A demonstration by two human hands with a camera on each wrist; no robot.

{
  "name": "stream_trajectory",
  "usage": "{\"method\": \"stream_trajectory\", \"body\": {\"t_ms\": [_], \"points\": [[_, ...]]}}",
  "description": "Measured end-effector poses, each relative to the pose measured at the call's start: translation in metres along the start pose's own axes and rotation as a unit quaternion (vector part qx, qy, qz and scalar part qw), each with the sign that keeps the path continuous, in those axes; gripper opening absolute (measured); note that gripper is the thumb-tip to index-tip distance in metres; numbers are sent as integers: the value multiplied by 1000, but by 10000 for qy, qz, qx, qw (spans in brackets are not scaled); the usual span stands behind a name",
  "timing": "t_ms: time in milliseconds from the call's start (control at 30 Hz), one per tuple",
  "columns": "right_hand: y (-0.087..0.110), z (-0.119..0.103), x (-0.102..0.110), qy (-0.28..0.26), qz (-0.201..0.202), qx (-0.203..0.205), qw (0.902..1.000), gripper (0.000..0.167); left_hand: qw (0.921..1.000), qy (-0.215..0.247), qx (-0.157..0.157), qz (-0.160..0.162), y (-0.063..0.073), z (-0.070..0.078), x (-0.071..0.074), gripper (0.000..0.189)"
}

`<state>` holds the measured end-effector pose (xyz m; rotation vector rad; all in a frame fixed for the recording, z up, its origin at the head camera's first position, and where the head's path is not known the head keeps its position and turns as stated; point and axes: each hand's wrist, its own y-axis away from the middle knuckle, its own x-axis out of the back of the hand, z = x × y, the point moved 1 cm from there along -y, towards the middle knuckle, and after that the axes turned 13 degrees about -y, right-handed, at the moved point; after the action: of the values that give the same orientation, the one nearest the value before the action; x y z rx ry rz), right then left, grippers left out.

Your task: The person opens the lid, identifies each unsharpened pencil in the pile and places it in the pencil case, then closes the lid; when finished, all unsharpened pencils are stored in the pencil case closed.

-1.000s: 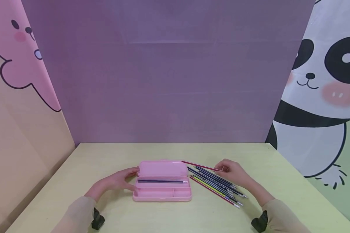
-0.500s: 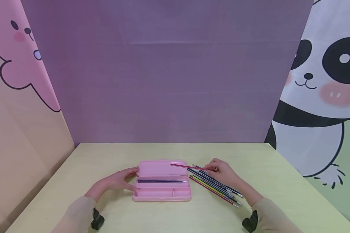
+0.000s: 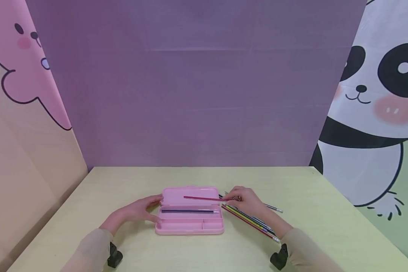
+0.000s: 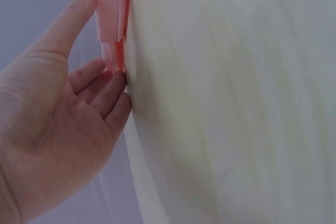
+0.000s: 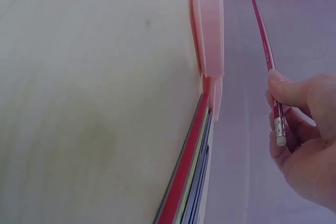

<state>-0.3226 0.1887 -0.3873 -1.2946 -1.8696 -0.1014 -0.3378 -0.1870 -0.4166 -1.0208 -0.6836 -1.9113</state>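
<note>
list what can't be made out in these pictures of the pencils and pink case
- Head: the exact pencil count; the right hand covers part of the loose pile of slim red, yellow and dark pencils.
- Left wrist: the inside of the pink plastic pencil case, hidden by its outer side.
- Right wrist: the pile's near ends, cut off by the bottom edge.
- Right wrist: all the printing on the slim red held pencil, too small.
</note>
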Motion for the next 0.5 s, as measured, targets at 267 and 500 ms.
{"method": "stream_trajectory", "body": {"t_ms": [267,500], "points": [[-7,-9,-17,-290,-328,62,9990,16,10000,47,-9,-8,-2,-2,-1,94],[-13,-13,-28,-469,-549,63,9974,16,10000,69,2,0,-2,-2,-1,94]]}}
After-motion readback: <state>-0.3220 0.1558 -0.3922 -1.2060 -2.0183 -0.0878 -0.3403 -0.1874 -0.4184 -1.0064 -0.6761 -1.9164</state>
